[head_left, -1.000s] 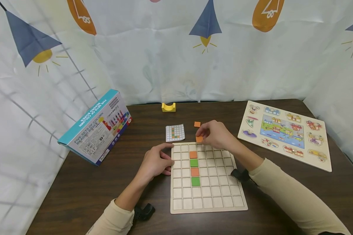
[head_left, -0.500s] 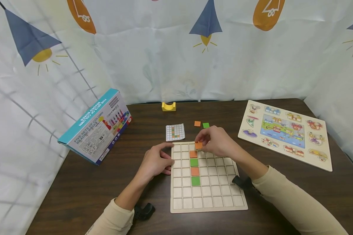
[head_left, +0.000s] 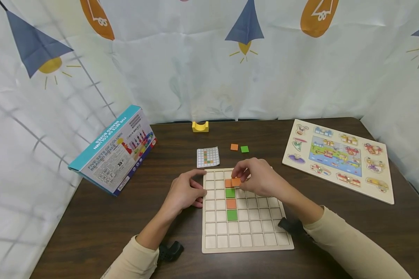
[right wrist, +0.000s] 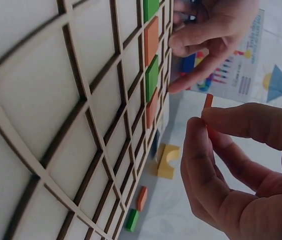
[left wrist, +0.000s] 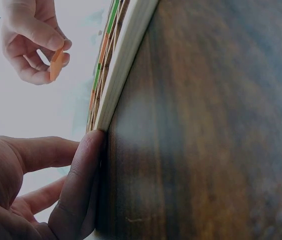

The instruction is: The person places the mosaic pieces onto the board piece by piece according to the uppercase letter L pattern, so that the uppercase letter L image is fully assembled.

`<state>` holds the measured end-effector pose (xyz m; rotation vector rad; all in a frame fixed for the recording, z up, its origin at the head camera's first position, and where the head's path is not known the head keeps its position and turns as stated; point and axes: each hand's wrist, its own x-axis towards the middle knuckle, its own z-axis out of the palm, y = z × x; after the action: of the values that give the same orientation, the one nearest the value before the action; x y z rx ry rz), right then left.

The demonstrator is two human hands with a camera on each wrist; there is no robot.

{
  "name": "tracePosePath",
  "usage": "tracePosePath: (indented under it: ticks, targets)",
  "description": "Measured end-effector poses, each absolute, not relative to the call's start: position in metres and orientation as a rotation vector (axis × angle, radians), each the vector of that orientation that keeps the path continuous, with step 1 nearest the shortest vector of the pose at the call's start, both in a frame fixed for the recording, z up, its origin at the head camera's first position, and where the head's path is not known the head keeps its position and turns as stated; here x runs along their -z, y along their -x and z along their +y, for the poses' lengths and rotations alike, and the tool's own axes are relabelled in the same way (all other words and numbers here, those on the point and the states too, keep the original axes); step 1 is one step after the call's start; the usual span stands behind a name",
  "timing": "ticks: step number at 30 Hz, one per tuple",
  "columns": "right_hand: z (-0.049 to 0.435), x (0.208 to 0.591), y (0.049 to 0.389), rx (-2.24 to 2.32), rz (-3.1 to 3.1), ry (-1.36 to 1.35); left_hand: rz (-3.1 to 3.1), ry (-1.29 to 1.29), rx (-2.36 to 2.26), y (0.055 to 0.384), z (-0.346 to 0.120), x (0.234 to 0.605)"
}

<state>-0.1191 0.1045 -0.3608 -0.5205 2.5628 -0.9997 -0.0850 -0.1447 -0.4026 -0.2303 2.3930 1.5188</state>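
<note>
My right hand (head_left: 260, 178) pinches an orange square tile (head_left: 236, 182) between thumb and fingertips above the wooden grid board (head_left: 246, 228). In the right wrist view the held tile (right wrist: 208, 101) appears edge-on, raised off the board. One column of the grid holds an orange tile (head_left: 228, 183), a green tile (head_left: 230, 193), another orange tile (head_left: 231, 203) and a green tile (head_left: 232, 215), top to bottom. My left hand (head_left: 186, 190) rests against the board's left edge with extended fingers. In the left wrist view, a fingertip (left wrist: 93, 140) touches the side of the board.
Behind the board lie a printed grid card (head_left: 208, 157), a loose orange tile (head_left: 234, 147) and a loose green tile (head_left: 244, 149). A yellow notched block (head_left: 200, 127) stands farther back. A picture box (head_left: 116, 151) is at left, a picture puzzle board (head_left: 338, 159) at right.
My right hand has carried the orange tile from behind the board's far edge toward me, over the grid. The loose green tile has come into sight behind it. The left hand has stayed put.
</note>
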Motion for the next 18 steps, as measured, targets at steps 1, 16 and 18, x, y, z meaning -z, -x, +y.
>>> tracePosePath:
  ticks: [1,16,18]
  targets:
    - [0.105,0.361,0.118,0.998,2.564,0.522,2.395,0.23,-1.517,0.085,-0.145,0.403]
    - [0.103,0.365,0.097,1.025,2.497,0.589,2.395,0.24,-1.511,0.086,-0.145,0.404]
    - [0.103,0.365,0.095,1.023,2.488,0.599,2.395,0.237,-1.514,0.086,-0.145,0.404]
